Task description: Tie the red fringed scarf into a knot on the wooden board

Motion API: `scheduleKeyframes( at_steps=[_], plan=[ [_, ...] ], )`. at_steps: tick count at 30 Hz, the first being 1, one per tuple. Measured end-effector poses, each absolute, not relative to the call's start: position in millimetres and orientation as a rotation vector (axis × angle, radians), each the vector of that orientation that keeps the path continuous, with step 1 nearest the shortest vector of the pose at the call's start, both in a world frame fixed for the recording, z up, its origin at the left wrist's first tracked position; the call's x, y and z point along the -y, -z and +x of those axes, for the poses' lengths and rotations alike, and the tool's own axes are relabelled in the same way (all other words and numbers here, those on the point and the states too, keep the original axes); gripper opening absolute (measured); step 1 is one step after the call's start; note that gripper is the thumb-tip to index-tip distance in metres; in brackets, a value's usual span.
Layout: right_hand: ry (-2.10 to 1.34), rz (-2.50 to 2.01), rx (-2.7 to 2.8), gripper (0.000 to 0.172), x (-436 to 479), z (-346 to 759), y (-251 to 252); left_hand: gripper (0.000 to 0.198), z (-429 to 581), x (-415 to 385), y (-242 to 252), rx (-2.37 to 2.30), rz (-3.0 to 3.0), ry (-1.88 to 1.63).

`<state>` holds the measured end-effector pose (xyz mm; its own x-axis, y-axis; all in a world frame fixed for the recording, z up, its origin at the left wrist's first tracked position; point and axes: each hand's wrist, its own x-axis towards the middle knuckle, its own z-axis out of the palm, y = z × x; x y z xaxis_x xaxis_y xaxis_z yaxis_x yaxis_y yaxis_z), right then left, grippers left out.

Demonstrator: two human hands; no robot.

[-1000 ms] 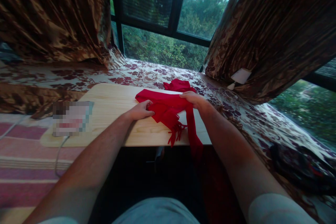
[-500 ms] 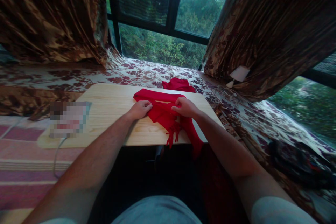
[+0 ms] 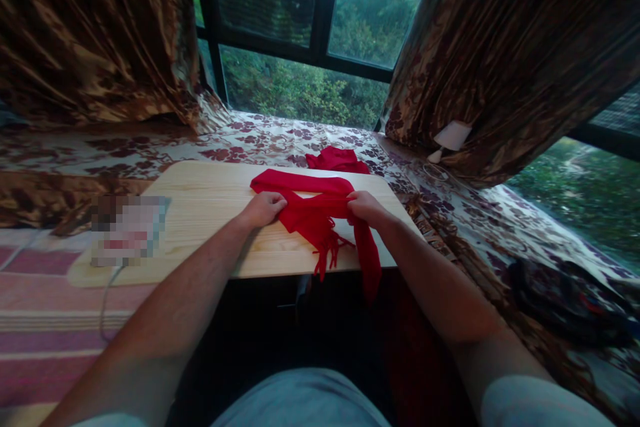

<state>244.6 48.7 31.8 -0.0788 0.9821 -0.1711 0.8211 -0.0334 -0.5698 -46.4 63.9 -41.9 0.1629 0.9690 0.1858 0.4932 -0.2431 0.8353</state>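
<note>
A red fringed scarf lies partly folded on a light wooden board. My left hand is closed on the scarf's left fold, fingers curled over the cloth. My right hand pinches the scarf's right side. One tail of the scarf hangs over the board's near edge, beside a tasselled end. Another bunched red part lies past the board's far edge.
A blurred flat object with a cable sits at the board's left end. Floral cloth covers the ledge under a dark-framed window. Brown curtains hang on both sides. A white lamp-like thing and dark clutter lie to the right.
My right hand came toward me from the scarf's far edge, then shifted right, drawing the cloth sideways. My left hand stayed on the left fold. The view tilted slightly.
</note>
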Motion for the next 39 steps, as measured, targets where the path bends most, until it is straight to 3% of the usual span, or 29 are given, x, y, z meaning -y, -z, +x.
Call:
scheduleKeyframes(
  at_steps=[6,12,14,18,20,27,34,39],
  plan=[
    [-0.855,-1.868,2.182,0.011,-56,274,-44,0.029,-46,-65,45,-1.403,1.801,-0.962],
    [-1.180,-1.600,1.913,0.012,-74,289,-56,0.033,-49,-72,50,-1.386,1.908,-0.923],
    [-1.029,-1.713,2.061,0.018,-83,284,-61,0.034,-50,-73,51,-1.389,1.942,-0.914],
    [-0.329,-2.019,2.471,0.022,-101,269,-62,0.035,-51,-71,50,-1.433,1.957,-0.906],
    [-0.146,-2.054,2.498,0.029,-108,261,-57,0.034,-51,-69,50,-1.454,1.946,-0.907],
    [-0.019,-2.078,2.474,0.048,-120,246,-15,0.028,-44,-61,48,-1.579,1.976,-0.967],
    [-0.013,-1.959,2.605,0.044,-129,245,2,0.016,-35,-36,36,-1.853,2.112,-0.819],
    [0.025,-1.901,2.686,0.044,-133,245,2,0.028,-8,-19,16,-1.846,2.426,-0.906]
  ],
)
